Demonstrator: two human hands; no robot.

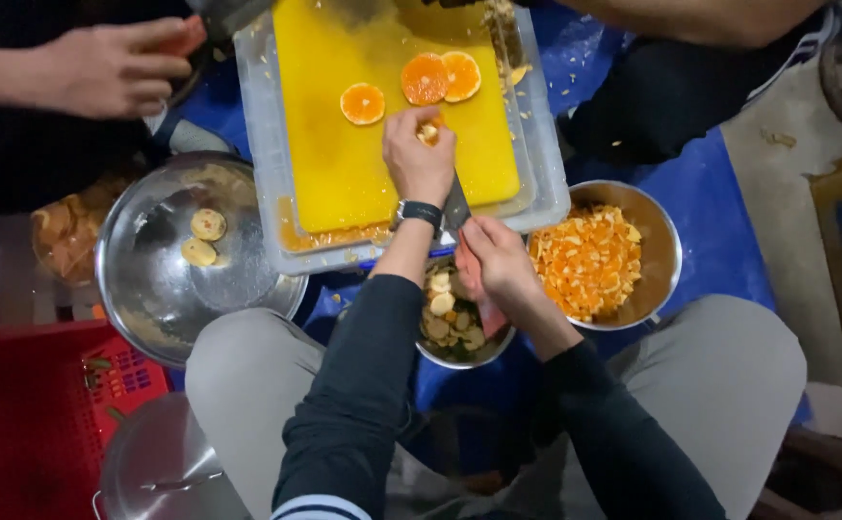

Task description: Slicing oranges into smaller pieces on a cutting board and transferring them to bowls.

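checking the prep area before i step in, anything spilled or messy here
Yes. Orange juice has pooled in the clear tray along the near edge of the yellow cutting board, and small fruit bits are scattered on the tray rim and the blue sheet. The bowls look upright.

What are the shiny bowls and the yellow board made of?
The big bowl on the left and the bowl of orange pieces look like polished metal, probably steel: silvery with bright reflections. The yellow cutting board looks like plastic: even colour, smooth wet surface. The clear tray under it seems plastic too, see-through and slightly cloudy.
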